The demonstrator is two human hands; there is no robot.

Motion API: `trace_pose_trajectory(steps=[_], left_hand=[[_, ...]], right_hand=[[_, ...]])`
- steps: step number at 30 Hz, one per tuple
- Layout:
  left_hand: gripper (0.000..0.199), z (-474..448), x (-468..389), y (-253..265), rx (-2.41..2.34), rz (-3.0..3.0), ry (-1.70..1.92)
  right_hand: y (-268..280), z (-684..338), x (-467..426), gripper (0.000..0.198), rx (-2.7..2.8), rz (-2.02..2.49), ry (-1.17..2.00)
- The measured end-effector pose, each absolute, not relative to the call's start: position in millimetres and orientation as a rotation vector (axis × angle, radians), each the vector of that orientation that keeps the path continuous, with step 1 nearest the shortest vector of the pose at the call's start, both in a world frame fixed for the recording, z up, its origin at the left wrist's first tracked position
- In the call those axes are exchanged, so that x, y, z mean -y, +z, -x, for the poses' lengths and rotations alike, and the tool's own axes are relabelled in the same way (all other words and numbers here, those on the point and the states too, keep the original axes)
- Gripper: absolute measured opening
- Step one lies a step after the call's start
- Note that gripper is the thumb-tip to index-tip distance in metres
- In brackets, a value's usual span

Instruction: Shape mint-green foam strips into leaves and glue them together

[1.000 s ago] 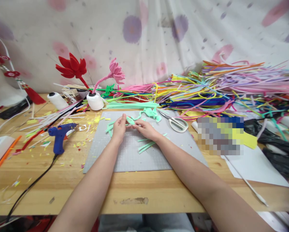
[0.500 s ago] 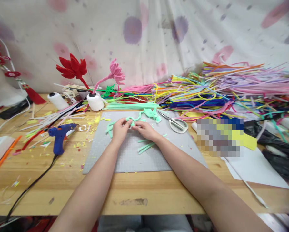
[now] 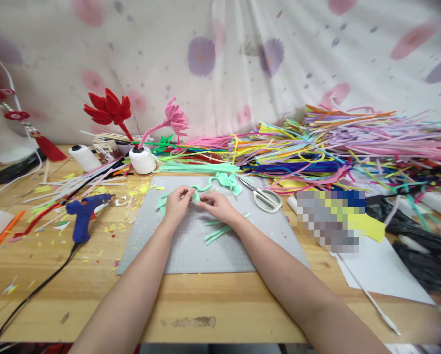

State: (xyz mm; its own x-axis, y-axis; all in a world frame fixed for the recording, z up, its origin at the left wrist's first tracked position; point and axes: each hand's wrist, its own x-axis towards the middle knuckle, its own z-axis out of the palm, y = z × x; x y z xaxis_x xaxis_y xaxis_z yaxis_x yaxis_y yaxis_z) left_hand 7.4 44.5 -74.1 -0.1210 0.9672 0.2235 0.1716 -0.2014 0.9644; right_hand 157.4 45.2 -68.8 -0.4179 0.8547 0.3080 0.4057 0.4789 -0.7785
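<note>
Above a grey cutting mat (image 3: 220, 258), my left hand (image 3: 179, 209) pinches a mint-green pipe cleaner (image 3: 196, 195) bent into a small leaf-like piece. From the right, my right hand (image 3: 218, 206) has its thumb and fingertips closed at the same piece; the fingers partly hide it. A curved mint-green stem (image 3: 205, 187) runs from the fingers toward a shaped mint-green bundle (image 3: 226, 180) at the mat's back. Cut mint-green strips (image 3: 218, 235) lie below my right hand, and more short pieces (image 3: 161, 202) lie beside my left hand.
Scissors (image 3: 267, 200) lie at the mat's back right. A blue hot glue gun (image 3: 82, 219) with its cord rests to the left. Red (image 3: 110, 108) and pink (image 3: 175, 118) flowers stand in a white spool (image 3: 142, 161). Pipe cleaners (image 3: 353, 132) are heaped along the back.
The camera view has tilted slightly, shifting the scene lower and a little left. My right fingers have loosened and spread slightly around the small green piece; my left hand keeps its pinch.
</note>
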Motion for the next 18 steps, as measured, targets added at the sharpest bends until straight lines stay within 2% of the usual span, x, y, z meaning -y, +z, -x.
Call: trace_pose_trajectory(steps=[3, 6, 18], left_hand=[[0.023, -6.9, -44.5, -75.5, -1.373, -1.615, 1.362], [0.023, -8.3, -43.8, -75.3, -1.355, -1.743, 1.365], [0.028, -13.8, -41.5, -75.5, -1.347, -1.847, 1.321]], right_hand=[[-66.6, -159.2, -49.6, 0.025, 1.924, 1.142, 0.685], [-64.0, -158.8, -52.5, 0.017, 1.935, 1.167, 0.623], [-59.1, -154.5, -54.6, 0.014, 1.956, 1.258, 0.652]])
